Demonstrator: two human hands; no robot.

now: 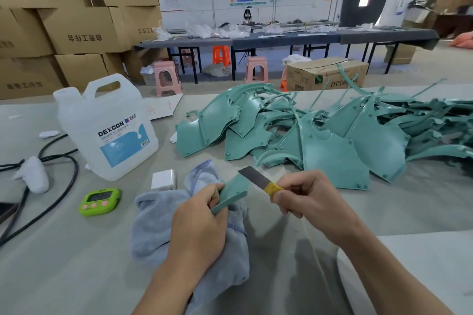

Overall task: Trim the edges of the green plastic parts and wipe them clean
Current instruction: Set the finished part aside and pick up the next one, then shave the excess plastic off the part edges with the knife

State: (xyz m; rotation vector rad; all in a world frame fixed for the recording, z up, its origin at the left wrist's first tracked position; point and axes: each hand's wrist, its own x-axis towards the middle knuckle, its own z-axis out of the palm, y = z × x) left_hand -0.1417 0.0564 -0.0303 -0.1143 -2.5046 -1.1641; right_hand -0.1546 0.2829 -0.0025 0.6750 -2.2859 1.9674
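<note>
My left hand [202, 215] grips a small green plastic part [234, 193] over a grey-blue cloth [158, 227] that lies crumpled on the table. My right hand [304, 194] holds a flat trimming blade [253, 176] with yellow tape round its handle; the blade's edge lies against the top edge of the part. A large pile of green plastic parts [320, 133] covers the table behind and to the right of my hands.
A white DEXCON jug [107, 125] stands at the left. Near it lie a green timer [100, 201], a white adapter [163, 179], black cables [58, 186] and white tissue [33, 174]. Cardboard boxes [76, 25], stools and a long table stand behind.
</note>
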